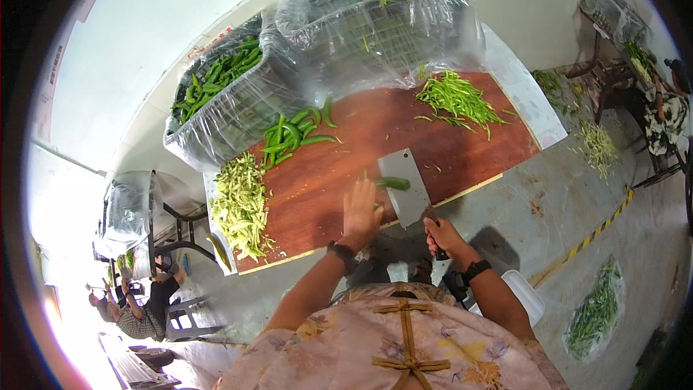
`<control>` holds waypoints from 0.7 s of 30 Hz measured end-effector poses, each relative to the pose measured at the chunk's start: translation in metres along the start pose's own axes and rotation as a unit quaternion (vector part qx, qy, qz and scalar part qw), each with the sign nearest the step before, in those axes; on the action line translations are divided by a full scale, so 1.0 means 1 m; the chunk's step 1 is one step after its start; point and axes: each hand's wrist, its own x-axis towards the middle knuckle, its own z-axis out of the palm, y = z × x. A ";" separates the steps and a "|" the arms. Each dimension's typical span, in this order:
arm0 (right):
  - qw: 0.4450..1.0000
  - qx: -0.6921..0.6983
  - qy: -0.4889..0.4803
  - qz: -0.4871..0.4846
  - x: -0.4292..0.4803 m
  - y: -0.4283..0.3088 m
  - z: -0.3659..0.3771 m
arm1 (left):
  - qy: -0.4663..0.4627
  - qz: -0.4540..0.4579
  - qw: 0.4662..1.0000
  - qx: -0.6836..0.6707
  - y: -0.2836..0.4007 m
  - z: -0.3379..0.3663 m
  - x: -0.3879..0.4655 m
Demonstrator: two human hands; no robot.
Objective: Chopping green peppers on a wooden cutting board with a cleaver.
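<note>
In my right hand (445, 238) is the dark handle of a cleaver (403, 184), its wide blade lying over the near part of the wooden board. A piece of green pepper (393, 183) rests on the blade. My left hand (361, 211) lies just left of the blade, blurred, its fingers extended, with a bit of green beside the fingertips; whether it holds anything cannot be told. Whole green peppers (292, 135) are heaped farther back. Pale cut pepper pieces (241, 206) cover the board's left end, and green strips (457, 100) are piled at the back right.
A plastic-lined crate of peppers (227, 114) stands at the back left, beside another lined crate (379, 38). The board's near edge (471, 190) is close to me. Other people sit at far left (143, 319) and far right. A filled bag (595, 309) lies on the floor.
</note>
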 end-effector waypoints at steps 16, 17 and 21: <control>0.997 -0.035 -0.071 0.015 0.004 -0.007 -0.024 | -0.084 0.101 0.984 0.117 -0.029 -0.010 0.010; 0.996 -0.048 -0.079 0.013 0.007 -0.008 -0.022 | -0.092 0.100 0.984 0.119 -0.029 -0.010 0.011; 0.995 -0.046 -0.089 0.011 0.005 -0.015 -0.015 | -0.079 0.094 0.987 0.098 -0.031 -0.010 0.009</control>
